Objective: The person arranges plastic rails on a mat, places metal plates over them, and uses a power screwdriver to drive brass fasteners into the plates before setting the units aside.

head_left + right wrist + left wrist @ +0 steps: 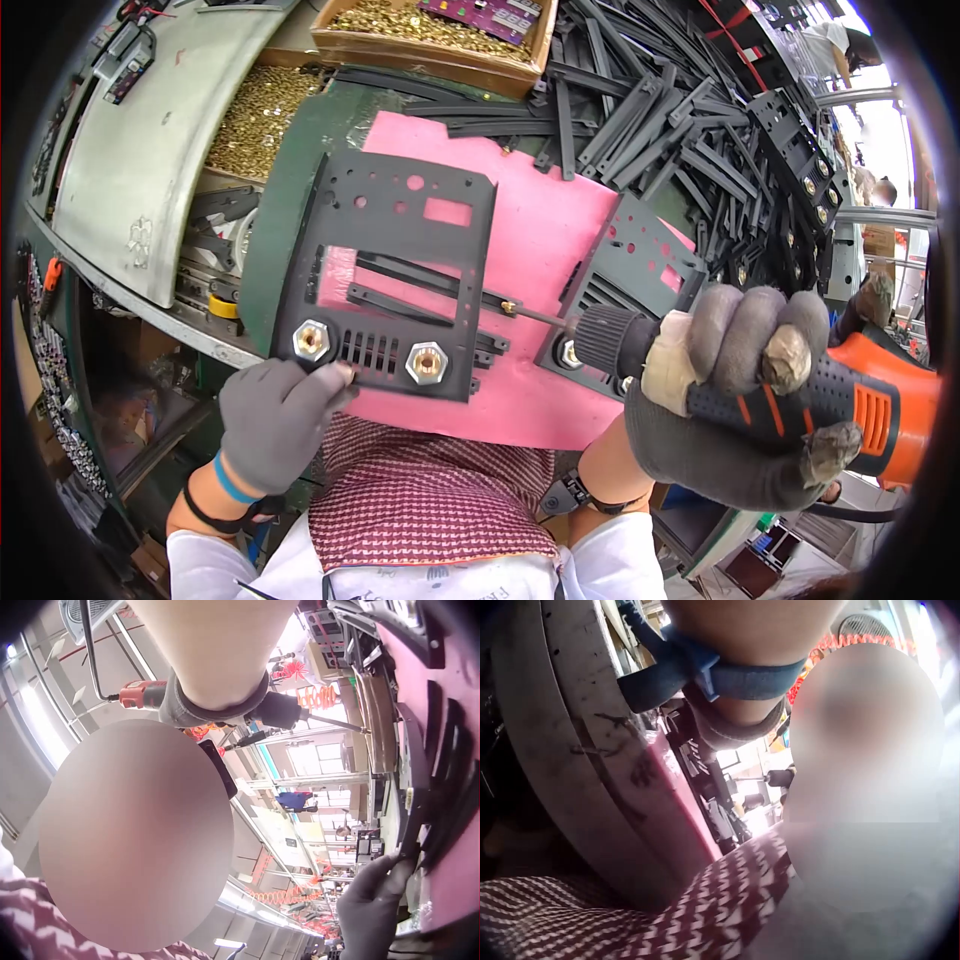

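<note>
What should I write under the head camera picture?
A gloved left hand pinches a black plate on a pink pad while the right hand points an orange power screwdriver at its edge.

- Head view bright, evenly lit; faint shadows on the mat [545, 250]; white glare far up-right of it
- Fisheye bends lines away from the mat; corners black
- Right hand [740, 390], below-right of the mat, sharp
- Wrist views soft; left dim, right backlit by windows

You had grey gloves [275, 420], an orange-and-black driver [885, 395], a black plate [390, 215], a pink mat [545, 230] and a red-and-white checked cloth [420, 500].
</note>
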{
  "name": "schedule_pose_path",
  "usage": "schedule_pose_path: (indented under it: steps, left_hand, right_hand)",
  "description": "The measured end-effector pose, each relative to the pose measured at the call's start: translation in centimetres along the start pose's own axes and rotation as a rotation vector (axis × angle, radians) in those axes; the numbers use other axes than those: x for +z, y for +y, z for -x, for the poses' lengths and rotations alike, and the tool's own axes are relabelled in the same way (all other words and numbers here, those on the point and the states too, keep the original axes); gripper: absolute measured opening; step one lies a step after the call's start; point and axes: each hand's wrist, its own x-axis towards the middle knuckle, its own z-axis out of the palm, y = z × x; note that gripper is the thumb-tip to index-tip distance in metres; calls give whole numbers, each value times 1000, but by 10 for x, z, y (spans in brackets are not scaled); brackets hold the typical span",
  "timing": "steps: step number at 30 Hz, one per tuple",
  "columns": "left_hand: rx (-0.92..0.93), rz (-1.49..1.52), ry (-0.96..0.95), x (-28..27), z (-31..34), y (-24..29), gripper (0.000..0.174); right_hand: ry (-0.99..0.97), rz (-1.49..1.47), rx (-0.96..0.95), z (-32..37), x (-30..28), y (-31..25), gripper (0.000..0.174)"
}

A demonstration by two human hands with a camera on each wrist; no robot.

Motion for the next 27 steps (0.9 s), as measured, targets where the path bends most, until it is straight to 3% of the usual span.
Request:
schedule_pose_path:
  steps: [2, 9, 15, 20, 27]
  left_hand:
    - [71, -22, -129, -10, 2, 6, 23]
    - [112, 18, -105, 23, -6, 23, 20]
    - [102, 28, -85, 24, -6, 18, 22]
    - [87, 80, -171, 15, -7, 19, 30]
    - [112, 37, -109, 19, -4, 15, 23]
  right_hand:
    - [52, 55, 4, 1, -2, -1, 48]
    - [247, 160, 61, 2, -7, 13, 55]
    - [47, 347, -120, 2, -19, 32, 58]
    - [52, 352, -113, 4, -24, 36, 59]
    - [66, 346, -117, 6, -20, 41, 60]
